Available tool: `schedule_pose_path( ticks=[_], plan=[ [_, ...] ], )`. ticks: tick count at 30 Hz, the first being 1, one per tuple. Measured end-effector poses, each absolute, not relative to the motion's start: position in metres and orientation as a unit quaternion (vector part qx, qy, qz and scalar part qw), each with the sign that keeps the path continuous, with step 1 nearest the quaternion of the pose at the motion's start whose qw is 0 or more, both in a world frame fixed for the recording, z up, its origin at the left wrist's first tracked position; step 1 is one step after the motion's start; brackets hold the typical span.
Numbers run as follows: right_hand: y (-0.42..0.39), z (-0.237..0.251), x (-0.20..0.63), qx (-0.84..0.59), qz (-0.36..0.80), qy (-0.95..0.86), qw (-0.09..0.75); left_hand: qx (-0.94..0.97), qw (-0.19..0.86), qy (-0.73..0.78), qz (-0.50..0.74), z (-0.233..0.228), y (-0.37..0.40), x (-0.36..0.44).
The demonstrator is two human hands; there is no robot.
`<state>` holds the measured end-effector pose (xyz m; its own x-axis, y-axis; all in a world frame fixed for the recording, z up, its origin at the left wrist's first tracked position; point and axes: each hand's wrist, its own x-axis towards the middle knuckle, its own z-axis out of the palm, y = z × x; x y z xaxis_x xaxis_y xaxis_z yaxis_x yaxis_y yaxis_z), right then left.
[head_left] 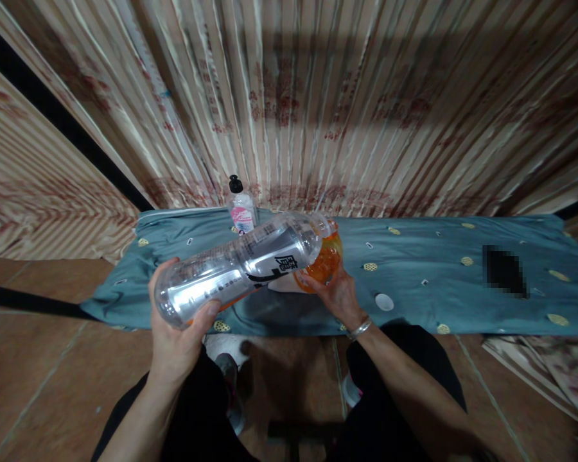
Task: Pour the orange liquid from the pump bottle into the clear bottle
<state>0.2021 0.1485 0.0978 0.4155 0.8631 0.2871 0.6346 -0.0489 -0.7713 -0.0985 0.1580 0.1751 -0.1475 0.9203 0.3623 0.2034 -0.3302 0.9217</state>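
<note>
My left hand (176, 333) grips the base of a large clear plastic bottle (241, 266) with a black-and-white label. The bottle is tilted almost flat, its open neck resting at the mouth of an orange container (325, 260). My right hand (334, 292), with a metal bracelet on its wrist, holds that orange container from below, just above the teal cloth (414, 276). A white bottle cap (384, 301) lies on the cloth to the right of my right hand.
A small pump bottle (241, 208) with a black top and pink label stands at the cloth's back edge. A dark blurred object (505, 271) lies on the cloth at right. Striped curtains hang behind. Folded fabric (549, 369) lies on the tiled floor at right.
</note>
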Motion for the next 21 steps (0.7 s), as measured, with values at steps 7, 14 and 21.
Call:
schedule_pose_path(
  ticks=[7,14,21],
  plan=[
    [0.1487,0.0986,0.2023,-0.71,0.128,-0.531,0.444,0.539,0.34,0.496,0.59,0.1792,0.1581,-0.0954],
    [0.1494,0.0949,0.2023,-0.719,0.116,-0.525,0.441,0.536,0.337,0.506,0.585,0.1809,0.1576,-0.0951],
    [0.149,0.0956,0.2023,-0.71,0.123,-0.527,0.45,0.542,0.335,0.5,0.587,0.1799,0.1569,-0.0961]
  ],
)
